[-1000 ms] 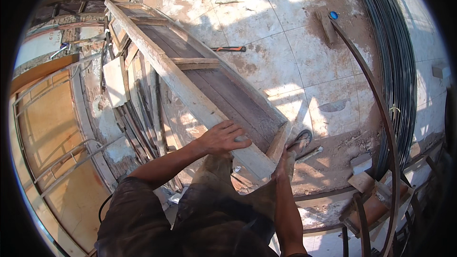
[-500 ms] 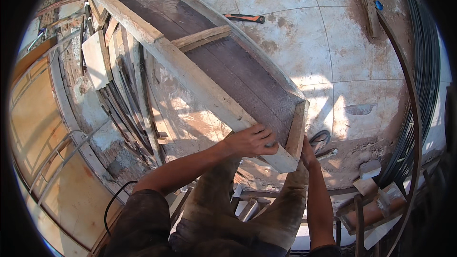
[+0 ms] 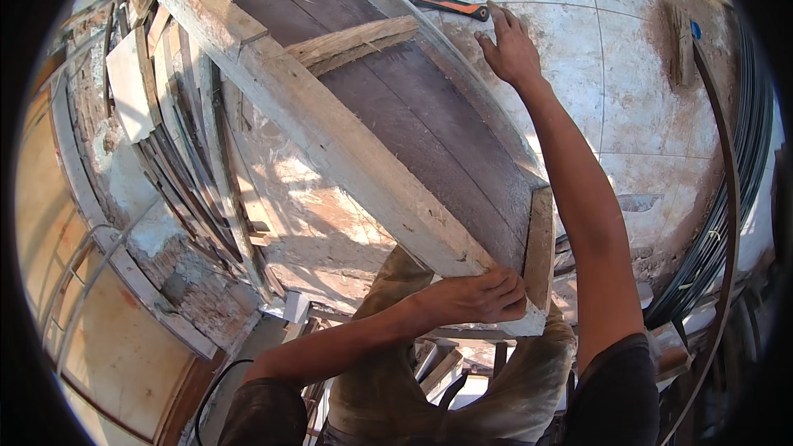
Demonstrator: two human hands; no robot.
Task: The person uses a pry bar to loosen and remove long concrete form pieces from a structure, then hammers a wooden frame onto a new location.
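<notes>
Head view: two bare hands at one wooden frame (image 3: 330, 140), which lies slantwise from upper left to lower centre, its near corner above the person's knees. One crossbar (image 3: 355, 43) spans its brown panel (image 3: 413, 116), and one end board (image 3: 539, 239) closes the near end. One tool (image 3: 450, 7) with an orange-and-black handle lies on the tiled floor (image 3: 636, 107), just beside the frame's far side. At right are one block (image 3: 681, 45), one curved strip (image 3: 733, 190) and one bundle of dark rods (image 3: 752, 116); at left, a pile of sticks (image 3: 216, 132), too crowded to count.

Half a second earlier, both hands were at the near end and two crossbars showed; the right hand (image 3: 510, 48) has since left the end board for the tool, while the left hand (image 3: 475, 296) has moved nearer the corner.

Right arm extended forward, fingers parted and holding nothing, fingertips at the handle's end; contact cannot be told. Left arm bent across the body, fingers curled over the frame's edge, grasping it.
</notes>
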